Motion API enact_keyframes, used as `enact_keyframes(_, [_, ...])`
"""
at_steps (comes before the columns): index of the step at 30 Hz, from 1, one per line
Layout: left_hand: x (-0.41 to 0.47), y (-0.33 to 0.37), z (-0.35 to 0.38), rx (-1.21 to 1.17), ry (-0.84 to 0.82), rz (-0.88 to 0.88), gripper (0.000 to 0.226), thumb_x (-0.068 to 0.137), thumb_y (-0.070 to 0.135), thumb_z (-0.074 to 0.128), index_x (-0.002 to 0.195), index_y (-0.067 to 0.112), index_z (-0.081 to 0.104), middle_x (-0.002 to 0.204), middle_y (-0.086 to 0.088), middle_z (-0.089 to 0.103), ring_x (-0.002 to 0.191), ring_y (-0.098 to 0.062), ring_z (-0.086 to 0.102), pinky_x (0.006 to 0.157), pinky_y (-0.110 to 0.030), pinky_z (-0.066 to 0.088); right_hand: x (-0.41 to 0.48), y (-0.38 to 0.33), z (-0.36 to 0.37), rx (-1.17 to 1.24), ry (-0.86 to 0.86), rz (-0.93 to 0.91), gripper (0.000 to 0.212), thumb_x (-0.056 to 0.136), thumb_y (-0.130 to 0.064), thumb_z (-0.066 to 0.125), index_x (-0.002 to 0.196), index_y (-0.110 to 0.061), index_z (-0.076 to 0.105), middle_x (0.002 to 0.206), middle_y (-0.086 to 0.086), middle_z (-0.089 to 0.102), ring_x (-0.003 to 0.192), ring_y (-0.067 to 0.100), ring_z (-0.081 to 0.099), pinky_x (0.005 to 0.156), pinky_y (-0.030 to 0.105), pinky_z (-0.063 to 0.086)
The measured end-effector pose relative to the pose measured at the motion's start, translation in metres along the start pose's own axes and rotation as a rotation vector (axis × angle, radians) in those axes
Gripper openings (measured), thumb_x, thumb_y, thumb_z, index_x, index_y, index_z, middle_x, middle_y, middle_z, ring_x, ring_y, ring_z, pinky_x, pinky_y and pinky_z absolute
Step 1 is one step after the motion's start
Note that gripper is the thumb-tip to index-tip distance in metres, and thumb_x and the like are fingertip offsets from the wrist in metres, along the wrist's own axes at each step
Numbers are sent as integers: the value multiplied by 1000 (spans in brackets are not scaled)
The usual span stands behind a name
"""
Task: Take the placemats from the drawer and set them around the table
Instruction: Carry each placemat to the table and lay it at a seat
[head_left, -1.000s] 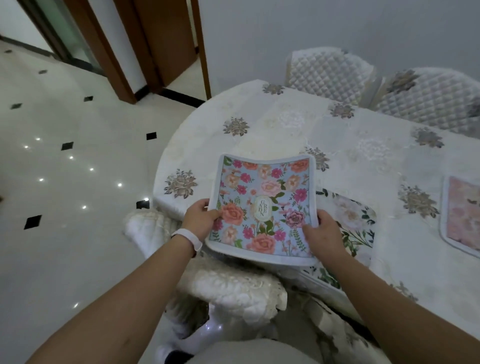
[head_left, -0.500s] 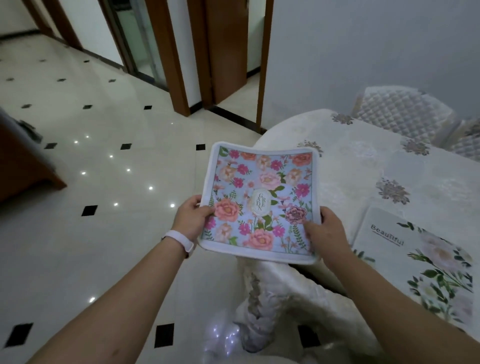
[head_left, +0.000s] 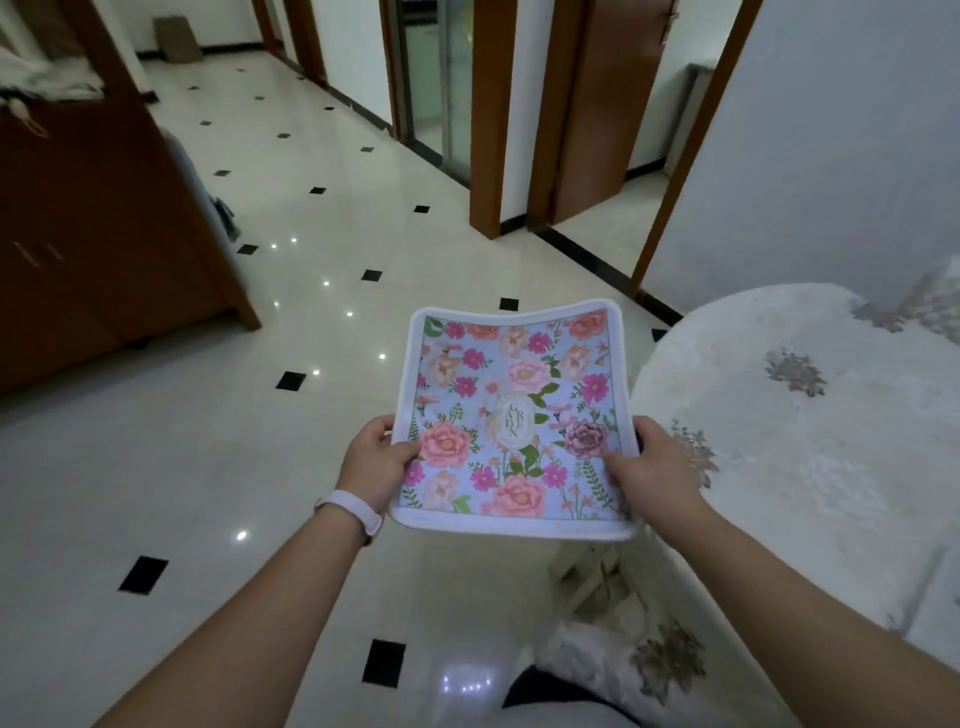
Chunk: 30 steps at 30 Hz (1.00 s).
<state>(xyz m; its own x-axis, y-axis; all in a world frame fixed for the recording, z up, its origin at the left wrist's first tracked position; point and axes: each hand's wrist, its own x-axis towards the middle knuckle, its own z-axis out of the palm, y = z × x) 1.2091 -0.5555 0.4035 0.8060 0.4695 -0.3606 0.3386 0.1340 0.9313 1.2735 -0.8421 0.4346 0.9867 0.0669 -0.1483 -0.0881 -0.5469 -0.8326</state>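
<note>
A square placemat (head_left: 514, 395) with pink and peach flowers on pale blue and a white border hangs in the air in front of me, over the floor. My left hand (head_left: 375, 462) grips its left edge, thumb on top. Its right edge is held the same way by my right hand (head_left: 649, 470). The table (head_left: 810, 467), round-ended under a white cloth with grey flower motifs, lies to the right of the mat. No other placemat shows in this view.
A dark wooden cabinet (head_left: 88, 223) stands at the left. Glossy tiled floor (head_left: 208, 467) with black diamond insets stretches ahead toward brown door frames (head_left: 488, 119). A chair's white lace cover (head_left: 623, 665) shows low down beside the table's edge.
The view has swung left, away from the tabletop. The mat, still gripped by both hands, now hangs over the floor, and the placemats lying on the table have left the view.
</note>
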Motion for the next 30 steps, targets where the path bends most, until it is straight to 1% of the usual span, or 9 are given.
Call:
enact_keyframes(4, [34,2,-17,-17,48,-26,19,85,-1,62,101,10,63,91,-13,74,79,-32,72,73,-53,59,38,-10,31,-14,-52,9,14,91,-14,57,104,-19,58,91,2,69,76,17,68,61,35,58])
enact_keyframes(7, [68,4,-22,-10,75,-51,19,85,-1,62,100,10,63,91,-14,74,80,-34,72,73,-52,59,77,-12,54,-27,-88,34,16,90,-17,58,105,-22,58,94,-1,70,80,18,69,71,42,59])
enact_keyframes(10, [115,12,-22,10,99,-66,18,86,-2,61,97,13,64,92,-14,73,78,-33,71,71,-47,59,124,-15,77,-17,-123,62,15,90,-22,58,104,-26,57,92,-4,70,80,18,70,75,45,60])
enact_keyframes(13, [164,31,-16,13,114,-83,18,86,-2,61,97,13,63,90,-13,72,70,-26,70,64,-39,58,175,-24,93,11,-136,105,13,89,-20,57,100,-28,57,89,-4,70,74,17,71,66,42,61])
enact_keyframes(16, [212,58,-2,30,96,-103,18,86,-1,62,98,13,63,91,-14,73,77,-32,72,70,-46,59,222,-41,97,55,-114,137,11,92,-13,57,100,-20,57,85,0,69,67,14,70,50,30,57])
enact_keyframes(19, [255,83,16,53,84,-86,18,86,0,63,99,13,63,92,-14,73,80,-34,72,74,-51,59,267,-55,94,79,-114,136,11,91,-11,58,99,-19,57,89,2,69,71,14,70,54,29,57])
enact_keyframes(22, [287,103,37,89,64,-57,18,88,1,60,97,16,61,93,-12,71,81,-32,70,72,-46,59,307,-63,86,70,-87,146,11,90,-14,58,100,-18,57,91,1,68,75,17,69,62,35,59])
enact_keyframes(25, [310,120,60,154,-18,-38,18,89,2,57,99,17,57,95,-8,68,82,-24,68,66,-36,57,335,-69,78,56,-49,136,12,89,-17,58,101,-20,57,88,-2,67,74,17,67,59,33,58])
enact_keyframes(30, [369,140,97,200,-95,-29,16,89,5,60,102,15,57,96,-11,69,83,-27,69,68,-39,59,375,-74,64,89,42,159,10,91,-19,60,100,-18,58,85,-3,66,72,12,65,53,24,50])
